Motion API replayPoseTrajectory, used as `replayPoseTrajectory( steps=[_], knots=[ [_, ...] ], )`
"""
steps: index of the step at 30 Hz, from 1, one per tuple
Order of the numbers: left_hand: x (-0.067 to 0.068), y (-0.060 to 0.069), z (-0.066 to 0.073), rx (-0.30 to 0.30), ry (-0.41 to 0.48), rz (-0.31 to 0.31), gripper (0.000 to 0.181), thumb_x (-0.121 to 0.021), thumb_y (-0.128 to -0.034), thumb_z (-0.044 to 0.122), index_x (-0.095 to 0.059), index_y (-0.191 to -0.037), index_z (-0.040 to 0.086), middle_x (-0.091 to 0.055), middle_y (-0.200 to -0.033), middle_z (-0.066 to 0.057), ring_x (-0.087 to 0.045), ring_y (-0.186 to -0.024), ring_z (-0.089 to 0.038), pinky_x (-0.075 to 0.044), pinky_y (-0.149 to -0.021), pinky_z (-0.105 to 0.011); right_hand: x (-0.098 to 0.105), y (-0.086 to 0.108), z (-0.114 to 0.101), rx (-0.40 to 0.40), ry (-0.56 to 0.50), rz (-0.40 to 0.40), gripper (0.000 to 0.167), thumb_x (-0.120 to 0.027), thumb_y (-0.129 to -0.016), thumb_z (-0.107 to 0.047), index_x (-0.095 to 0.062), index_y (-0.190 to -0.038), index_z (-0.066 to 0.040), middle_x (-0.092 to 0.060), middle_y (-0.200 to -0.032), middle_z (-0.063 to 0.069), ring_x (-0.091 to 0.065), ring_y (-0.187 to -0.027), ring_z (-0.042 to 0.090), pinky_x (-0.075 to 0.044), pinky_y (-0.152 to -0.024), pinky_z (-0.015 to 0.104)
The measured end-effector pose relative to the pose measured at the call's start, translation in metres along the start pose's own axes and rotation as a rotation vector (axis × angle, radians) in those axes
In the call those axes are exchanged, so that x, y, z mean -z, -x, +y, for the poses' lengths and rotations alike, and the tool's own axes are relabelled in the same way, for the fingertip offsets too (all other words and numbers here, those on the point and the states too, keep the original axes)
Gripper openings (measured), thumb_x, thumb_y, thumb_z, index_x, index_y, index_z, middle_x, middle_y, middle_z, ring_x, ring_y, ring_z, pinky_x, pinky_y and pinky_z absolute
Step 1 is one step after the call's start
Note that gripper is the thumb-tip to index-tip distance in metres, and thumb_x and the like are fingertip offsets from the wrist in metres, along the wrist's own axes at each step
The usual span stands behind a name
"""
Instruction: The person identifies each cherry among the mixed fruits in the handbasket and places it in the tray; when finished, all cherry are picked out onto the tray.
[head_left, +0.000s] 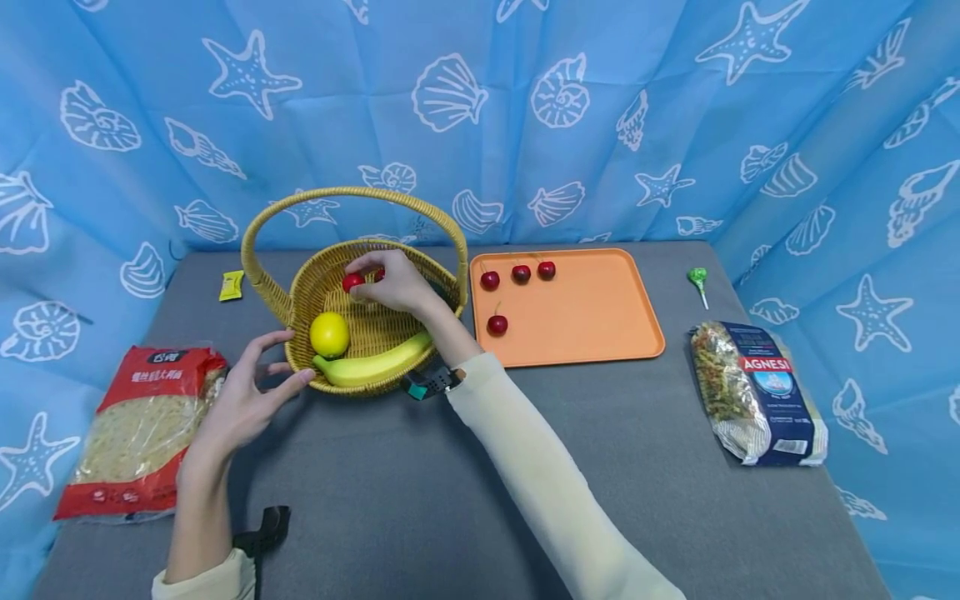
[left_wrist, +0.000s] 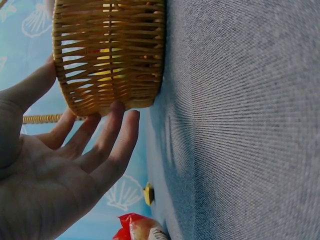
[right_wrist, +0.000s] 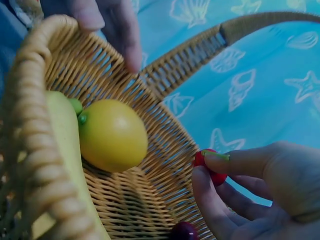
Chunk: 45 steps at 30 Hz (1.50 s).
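Note:
My right hand point(head_left: 393, 282) is over the wicker basket point(head_left: 358, 389), its thumb and fingertips pinching a small round red fruit point(head_left: 352, 282). A green strip shows on that fruit point(right_wrist: 217, 170) beside the thumb in the right wrist view. Inside the basket lie a yellow lemon-like fruit point(head_left: 329, 335), a banana point(head_left: 375, 363) along the near side, and a dark red cherry point(right_wrist: 184, 231). The left hand point(head_left: 243, 396) touches the basket's left outer side, its fingers spread and fairly straight point(left_wrist: 60, 155). My right hand partly covers another red thing point(head_left: 379, 274) in the basket.
Several cherries point(head_left: 521, 274) lie on an orange tray point(head_left: 577, 312) right of the basket. A green lollipop point(head_left: 698, 279) and a pasta bag point(head_left: 757, 392) are farther right. On the left are a red noodle bag point(head_left: 142, 425) and a yellow wrapped candy point(head_left: 232, 285).

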<state>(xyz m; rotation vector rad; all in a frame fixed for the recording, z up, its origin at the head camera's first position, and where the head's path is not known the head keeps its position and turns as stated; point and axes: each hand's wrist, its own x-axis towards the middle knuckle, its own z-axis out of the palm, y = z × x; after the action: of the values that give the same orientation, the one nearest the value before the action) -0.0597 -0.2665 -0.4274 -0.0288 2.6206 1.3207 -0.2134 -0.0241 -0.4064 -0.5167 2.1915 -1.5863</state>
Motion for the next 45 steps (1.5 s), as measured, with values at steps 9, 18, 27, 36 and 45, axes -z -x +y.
replayPoseTrajectory(
  steps=[9,18,27,36,45],
  knots=[
    [0.0,0.001,0.001,0.007,-0.003,-0.004,0.081,-0.07,-0.1063,0.043,-0.028,-0.169,0.014,-0.033,-0.173,-0.027,-0.054,-0.141,-0.049,-0.055,-0.099,-0.05,0.021,0.044,-0.015,0.094,-0.02,-0.005,0.036,-0.077,-0.1,-0.01,-0.072,-0.135,-0.005,-0.071,-0.131,0.011,-0.079,-0.102,0.029,-0.065,-0.088,0.031],
    [0.002,0.002,0.001,-0.003,-0.007,-0.003,0.081,-0.071,-0.1057,0.043,-0.028,-0.169,0.014,-0.036,-0.171,-0.028,-0.055,-0.14,-0.048,-0.052,-0.088,-0.028,0.054,0.113,-0.025,0.278,-0.023,-0.053,0.034,-0.078,-0.097,-0.004,-0.072,-0.13,-0.001,-0.067,-0.131,0.014,-0.076,-0.086,0.019,-0.064,-0.08,0.028],
    [0.003,0.001,0.0,-0.002,0.004,-0.012,0.081,-0.071,-0.1058,0.043,-0.028,-0.169,0.015,-0.036,-0.171,-0.028,-0.054,-0.14,-0.048,-0.053,-0.084,-0.023,0.089,0.168,-0.015,0.321,-0.033,0.006,0.03,-0.077,-0.097,0.002,-0.07,-0.125,-0.003,-0.07,-0.124,0.012,-0.072,-0.088,0.024,-0.064,-0.078,0.028],
    [0.002,0.001,0.0,0.0,0.014,-0.013,0.081,-0.07,-0.1062,0.042,-0.028,-0.169,0.015,-0.026,-0.176,-0.027,-0.054,-0.142,-0.049,-0.052,-0.084,-0.018,0.132,0.179,0.032,0.238,0.112,0.209,0.031,-0.077,-0.097,0.0,-0.072,-0.128,-0.001,-0.063,-0.127,0.016,-0.075,-0.091,0.021,-0.065,-0.084,0.025],
    [0.003,0.001,0.001,0.009,0.021,-0.019,0.081,-0.07,-0.1062,0.043,-0.028,-0.169,0.016,-0.026,-0.177,-0.026,-0.054,-0.143,-0.049,-0.053,-0.083,-0.019,0.153,0.169,0.091,0.054,0.241,0.263,0.036,-0.072,-0.102,-0.001,-0.067,-0.137,0.005,-0.071,-0.133,0.027,-0.078,-0.094,0.042,-0.061,-0.083,0.018]
  ],
)
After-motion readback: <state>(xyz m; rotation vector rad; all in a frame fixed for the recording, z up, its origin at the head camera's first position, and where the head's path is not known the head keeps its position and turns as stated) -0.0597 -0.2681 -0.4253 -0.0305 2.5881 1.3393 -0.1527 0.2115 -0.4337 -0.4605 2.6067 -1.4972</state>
